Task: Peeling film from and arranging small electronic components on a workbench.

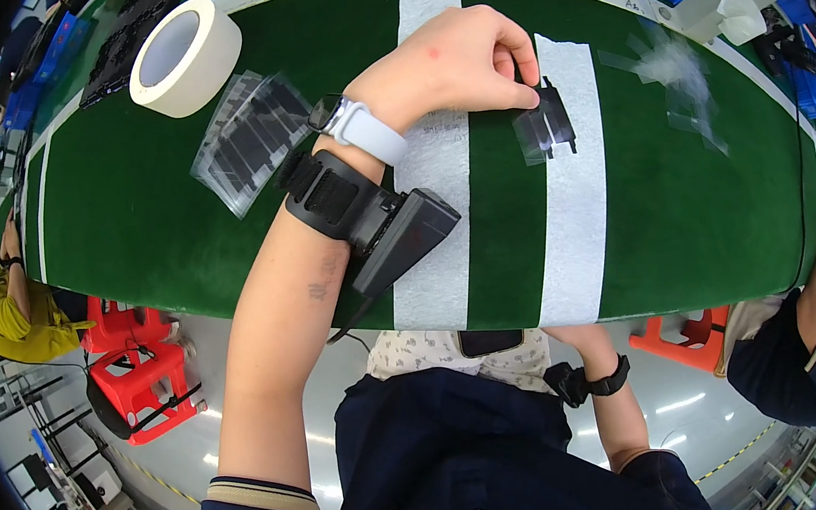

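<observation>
green table (685, 213): part (546, 125) under left hand (452, 64)

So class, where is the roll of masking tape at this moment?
In the head view, the roll of masking tape lies at the green table's far left, just beyond the clear packets.

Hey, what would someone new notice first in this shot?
The left hand pinches a small black part in a clear sleeve on a white stripe of the green table. A roll of masking tape lies at upper left, beside a pile of clear sleeves. The right hand is hidden below the table edge.
</observation>
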Demonstrator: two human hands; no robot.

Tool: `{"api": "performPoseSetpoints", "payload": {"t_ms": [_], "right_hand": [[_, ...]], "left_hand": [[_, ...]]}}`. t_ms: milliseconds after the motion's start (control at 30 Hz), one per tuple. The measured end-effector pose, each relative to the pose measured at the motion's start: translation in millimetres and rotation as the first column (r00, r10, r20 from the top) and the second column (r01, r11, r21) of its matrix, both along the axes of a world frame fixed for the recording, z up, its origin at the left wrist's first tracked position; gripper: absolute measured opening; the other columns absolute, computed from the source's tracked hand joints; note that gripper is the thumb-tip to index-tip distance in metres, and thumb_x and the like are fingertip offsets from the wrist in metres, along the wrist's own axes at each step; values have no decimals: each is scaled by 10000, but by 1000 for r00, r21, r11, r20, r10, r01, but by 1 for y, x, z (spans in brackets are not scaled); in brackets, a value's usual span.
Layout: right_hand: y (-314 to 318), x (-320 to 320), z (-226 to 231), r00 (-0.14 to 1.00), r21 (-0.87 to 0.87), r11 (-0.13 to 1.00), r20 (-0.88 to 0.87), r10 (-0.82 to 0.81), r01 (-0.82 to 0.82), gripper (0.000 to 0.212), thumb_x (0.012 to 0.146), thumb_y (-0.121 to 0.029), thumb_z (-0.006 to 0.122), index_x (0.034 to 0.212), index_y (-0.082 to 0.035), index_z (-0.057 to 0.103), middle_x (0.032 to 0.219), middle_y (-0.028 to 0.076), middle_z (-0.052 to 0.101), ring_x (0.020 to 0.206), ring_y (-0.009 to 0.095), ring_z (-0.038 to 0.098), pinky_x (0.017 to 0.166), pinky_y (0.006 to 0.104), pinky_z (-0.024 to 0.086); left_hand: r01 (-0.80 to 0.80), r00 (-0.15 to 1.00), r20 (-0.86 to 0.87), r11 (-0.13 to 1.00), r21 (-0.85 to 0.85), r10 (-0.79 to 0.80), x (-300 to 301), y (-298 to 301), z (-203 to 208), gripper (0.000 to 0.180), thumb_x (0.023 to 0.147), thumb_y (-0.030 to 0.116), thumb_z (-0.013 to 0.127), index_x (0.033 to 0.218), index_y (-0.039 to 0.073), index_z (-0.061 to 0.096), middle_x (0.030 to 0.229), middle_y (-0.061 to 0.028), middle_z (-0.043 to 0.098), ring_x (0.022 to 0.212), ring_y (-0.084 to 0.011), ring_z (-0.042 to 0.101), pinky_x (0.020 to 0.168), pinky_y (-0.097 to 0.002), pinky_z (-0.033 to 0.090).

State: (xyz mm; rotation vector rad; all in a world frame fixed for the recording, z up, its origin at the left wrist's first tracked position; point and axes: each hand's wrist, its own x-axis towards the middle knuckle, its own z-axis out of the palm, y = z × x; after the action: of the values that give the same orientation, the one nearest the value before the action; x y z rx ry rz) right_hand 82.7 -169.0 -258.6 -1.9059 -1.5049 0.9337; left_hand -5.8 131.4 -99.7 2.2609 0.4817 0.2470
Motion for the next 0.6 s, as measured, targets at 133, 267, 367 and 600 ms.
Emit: {"api": "performPoseSetpoints", "payload": {"t_ms": [133,267,367,600], "right_hand": [[4,5,-5,997,256,966,41,-59,47,450,790,-250,642,1201,-93,544,1220,121,545,1122,276,510,930,382,399],[9,3,5,991,226,974,130,0,-29,448,790,-238,639,1196,-75,542,1216,132,546,1115,283,515,926,390,401],[14,-1,16,1000,32,999,21,-14,13,461,790,-227,631,1207,-62,526,1223,143,537,1122,299,504,931,387,396],[24,-12,8,996,118,989,-24,-85,87,450,773,-177,631,1184,-34,520,1214,157,533,1111,320,496,934,384,391]], "left_hand": [[7,1000,6,1000,-9,-7,1,1,-2,173,677,171,693,793,51,649,564,33,503,493,-37,425,480,-201,344],[14,1000,6,1000,-16,-14,1,2,-2,178,679,171,697,795,46,648,567,34,498,494,-35,424,479,-199,340],[17,1000,9,1000,-20,-16,0,3,-4,174,681,169,697,793,45,647,567,36,495,495,-34,421,477,-198,337],[31,1000,9,999,-35,-30,0,4,-3,171,687,170,697,794,47,645,566,43,494,493,-26,408,472,-196,325]]}}
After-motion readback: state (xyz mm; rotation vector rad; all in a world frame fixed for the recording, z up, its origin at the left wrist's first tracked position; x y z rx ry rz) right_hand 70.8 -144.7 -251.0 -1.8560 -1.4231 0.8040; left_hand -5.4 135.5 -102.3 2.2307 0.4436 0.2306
